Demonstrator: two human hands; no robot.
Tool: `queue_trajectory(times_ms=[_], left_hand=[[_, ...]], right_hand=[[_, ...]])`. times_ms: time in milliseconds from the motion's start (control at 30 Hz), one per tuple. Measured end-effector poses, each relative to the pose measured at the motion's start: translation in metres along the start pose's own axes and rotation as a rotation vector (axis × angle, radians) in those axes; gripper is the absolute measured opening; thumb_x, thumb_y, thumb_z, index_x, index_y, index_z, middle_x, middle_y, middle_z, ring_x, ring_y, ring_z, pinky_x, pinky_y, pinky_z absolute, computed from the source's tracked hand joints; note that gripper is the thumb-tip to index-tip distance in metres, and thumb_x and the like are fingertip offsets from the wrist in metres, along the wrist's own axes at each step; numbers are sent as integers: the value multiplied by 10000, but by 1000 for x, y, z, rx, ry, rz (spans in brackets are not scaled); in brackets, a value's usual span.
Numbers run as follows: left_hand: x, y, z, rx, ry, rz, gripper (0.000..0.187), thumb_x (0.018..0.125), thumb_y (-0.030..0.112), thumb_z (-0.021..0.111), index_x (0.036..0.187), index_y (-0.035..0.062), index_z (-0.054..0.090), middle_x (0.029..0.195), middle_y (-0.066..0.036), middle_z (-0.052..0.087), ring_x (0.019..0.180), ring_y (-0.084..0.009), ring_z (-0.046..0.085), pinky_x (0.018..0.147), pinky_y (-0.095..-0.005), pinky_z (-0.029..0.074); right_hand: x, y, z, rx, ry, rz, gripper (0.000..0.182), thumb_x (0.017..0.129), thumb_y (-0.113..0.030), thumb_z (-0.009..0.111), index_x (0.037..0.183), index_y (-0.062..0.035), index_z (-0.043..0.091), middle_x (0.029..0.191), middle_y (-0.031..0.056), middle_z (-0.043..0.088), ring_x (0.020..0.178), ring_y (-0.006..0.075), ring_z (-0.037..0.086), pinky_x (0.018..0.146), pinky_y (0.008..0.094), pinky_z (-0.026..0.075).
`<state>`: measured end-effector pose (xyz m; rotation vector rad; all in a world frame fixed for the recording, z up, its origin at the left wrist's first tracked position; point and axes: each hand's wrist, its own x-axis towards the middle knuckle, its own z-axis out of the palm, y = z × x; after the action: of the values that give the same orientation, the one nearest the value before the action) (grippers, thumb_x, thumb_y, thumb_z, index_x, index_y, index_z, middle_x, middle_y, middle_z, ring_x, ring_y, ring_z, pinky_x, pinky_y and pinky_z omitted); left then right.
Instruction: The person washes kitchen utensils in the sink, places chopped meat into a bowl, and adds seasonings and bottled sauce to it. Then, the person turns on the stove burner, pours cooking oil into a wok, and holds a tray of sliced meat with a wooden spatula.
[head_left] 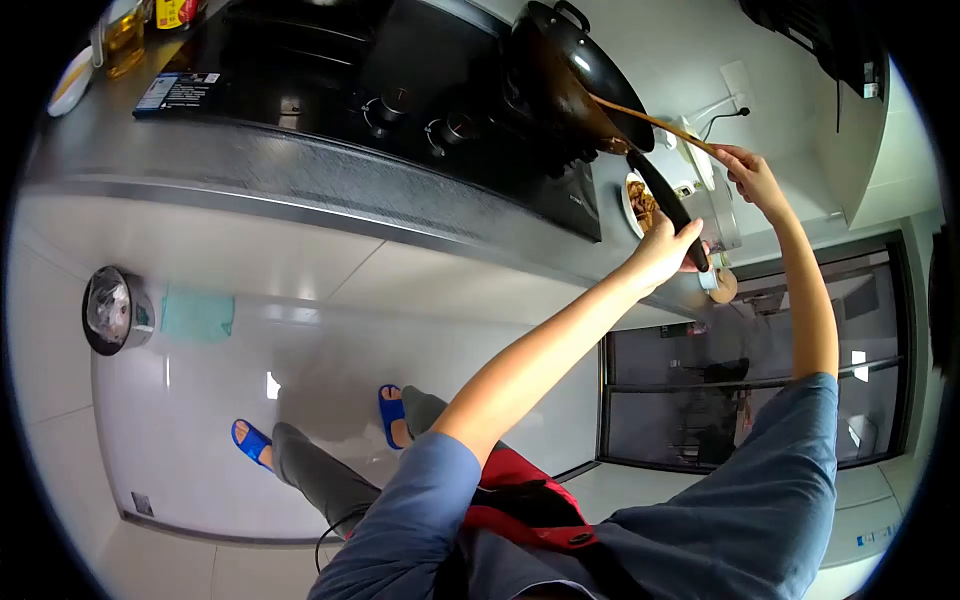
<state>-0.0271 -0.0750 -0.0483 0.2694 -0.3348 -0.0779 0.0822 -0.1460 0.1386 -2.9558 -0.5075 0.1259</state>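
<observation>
Along the grey countertop (100, 165), beside the black glass-topped hob (250, 105), here's the wok (565, 85) at the hob's right end, near the plate of food (628, 203), the left hand (663, 250) closed round its long black handle (662, 190) while the right hand (745, 172) pinches a slender wooden utensil (655, 122) reaching to the bowl. It looks rigid and front-heavy, possibly slick with oil, so that handle is the place to grip! Its long axis runs from the far loop handle (572, 14) back towards the person.

Kitchen with stove (500, 150) and wok (565, 85)
</observation>
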Motion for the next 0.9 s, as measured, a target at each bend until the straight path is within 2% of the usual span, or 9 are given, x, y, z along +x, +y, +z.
queue_trajectory(times_ms=[100,133,267,367,433,600,633,733,900], left_hand=[[11,-12,-12,33,5,50,296,917,178,487,1054,15,281,814,-108,551,707,-197,625,644,-324,559],[12,-9,-10,47,93,70,285,917,189,490,1035,9,302,812,-110,549,684,-195,624,640,-315,558],[3,18,-20,93,81,79,259,914,219,499,993,18,357,800,-102,574,666,-188,636,631,-300,552],[2,15,-27,118,55,2,319,912,226,505,1063,21,313,812,-76,600,684,-176,639,600,-299,548],[6,6,-33,320,76,43,492,900,309,513,1218,45,244,884,-110,594,735,-179,633,617,-323,563],[-10,36,-37,679,81,1,540,904,397,468,1144,-71,344,889,-160,589,696,-182,637,554,-288,559],[-5,26,-43,786,107,115,536,901,376,482,1100,-108,370,798,-152,601,600,-185,631,506,-269,535],[-4,18,-47,845,164,143,514,899,341,491,1120,-106,365,690,-122,611,496,-186,604,456,-277,494],[-13,16,-59,992,292,340,412,880,251,527,1105,-81,431,783,-153,601,664,-214,619,547,-291,523]], right_hand=[[14,12,8,-5,-4,-65,358,887,-325,537,1113,-54,596,580,-71,389,455,23,340,397,174,271],[16,12,12,44,-14,-82,348,882,-315,547,1107,-54,600,584,-74,393,470,16,340,403,173,274],[19,13,22,21,50,-69,342,883,-307,544,1114,-61,603,588,-78,396,471,9,330,405,176,262],[23,12,23,12,56,-49,342,885,-307,542,1117,-63,603,591,-79,397,465,8,327,400,174,254],[31,10,24,4,49,-48,338,890,-304,536,1128,-71,599,594,-79,396,461,6,319,396,170,243],[23,-24,26,131,-6,39,359,898,-303,526,1178,-81,565,589,-82,358,431,5,266,377,174,198],[21,-24,22,155,-5,88,374,904,-307,520,1198,-77,548,590,-87,337,421,3,237,371,173,171],[15,-11,14,22,15,85,391,897,-335,524,1191,-79,553,601,-82,352,425,1,254,371,167,176],[-7,-17,11,20,18,145,409,890,-364,529,1186,-84,558,604,-83,355,435,-5,260,372,162,186]])
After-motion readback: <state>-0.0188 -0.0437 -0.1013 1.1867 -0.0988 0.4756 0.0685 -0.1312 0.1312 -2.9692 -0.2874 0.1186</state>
